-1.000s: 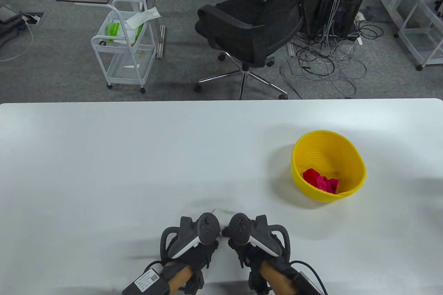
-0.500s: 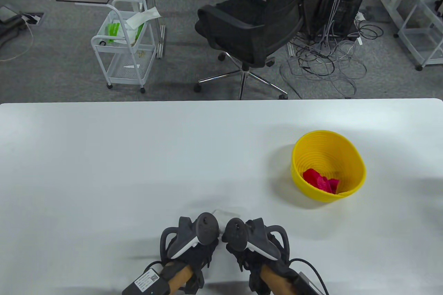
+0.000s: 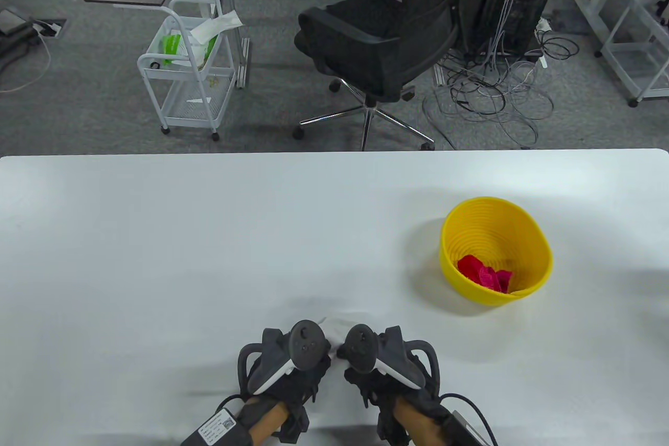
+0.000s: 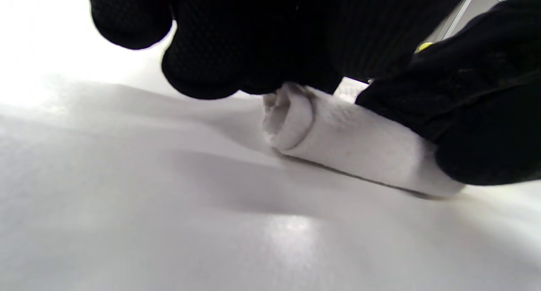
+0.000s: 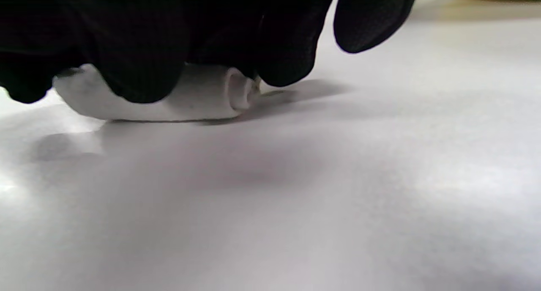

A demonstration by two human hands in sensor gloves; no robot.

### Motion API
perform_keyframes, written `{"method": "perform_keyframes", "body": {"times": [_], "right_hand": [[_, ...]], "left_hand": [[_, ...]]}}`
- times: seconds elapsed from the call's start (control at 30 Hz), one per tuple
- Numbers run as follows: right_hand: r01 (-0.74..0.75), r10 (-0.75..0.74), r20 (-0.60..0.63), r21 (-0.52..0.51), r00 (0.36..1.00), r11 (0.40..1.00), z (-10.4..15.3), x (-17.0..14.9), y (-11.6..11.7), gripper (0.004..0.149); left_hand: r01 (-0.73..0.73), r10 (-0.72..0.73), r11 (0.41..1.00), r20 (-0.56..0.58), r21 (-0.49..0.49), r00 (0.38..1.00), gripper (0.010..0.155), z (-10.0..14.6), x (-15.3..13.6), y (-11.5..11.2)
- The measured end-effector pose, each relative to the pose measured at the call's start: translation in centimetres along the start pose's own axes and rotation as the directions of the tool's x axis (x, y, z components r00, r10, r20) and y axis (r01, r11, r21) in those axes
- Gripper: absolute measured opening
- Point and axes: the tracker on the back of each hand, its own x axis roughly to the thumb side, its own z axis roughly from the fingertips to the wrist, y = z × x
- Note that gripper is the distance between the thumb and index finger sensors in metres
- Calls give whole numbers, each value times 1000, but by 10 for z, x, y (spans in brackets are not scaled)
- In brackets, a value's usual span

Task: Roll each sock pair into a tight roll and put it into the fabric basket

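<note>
Both hands side by side at table's (image 3: pixel 157 237) near edge, around middle. Left hand (image 3: pixel 285 365) and right hand (image 3: pixel 389 365) have fingers curled down over white sock roll (image 4: pixel 355 145), pinning it to tabletop. Yellow basket (image 3: pixel 525 221) sits toward right side, well apart, pink-red roll (image 3: pixel 483 273) already inside.

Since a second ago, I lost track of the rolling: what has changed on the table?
The left hand edged slightly leftward and farther up the table; more of the white sock roll now shows beyond the trackers. The right hand barely shifted. Both hands still press on the roll. The yellow basket and the red roll inside it stayed put.
</note>
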Motion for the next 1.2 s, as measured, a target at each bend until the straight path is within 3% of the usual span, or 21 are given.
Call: {"method": "perform_keyframes", "body": {"times": [0.33, 0.67, 0.83, 1.2], "right_hand": [[-7, 6, -24, -20, 1000, 1000, -1, 0, 1, 50], [5, -6, -10, -55, 1000, 998, 1, 0, -4, 46], [-24, 30, 41, -133, 999, 991, 10, 9, -11, 42], [-35, 36, 11, -40, 999, 999, 4, 6, -2, 52]], "left_hand": [[76, -76, 995, 2, -58, 997, 57, -6, 1, -15], [54, -54, 998, 2, -39, 999, 46, -6, 2, -14], [52, -52, 997, 8, -50, 999, 45, -7, 2, -15], [15, -15, 999, 8, -51, 1000, 48, -7, -1, -14]]}}
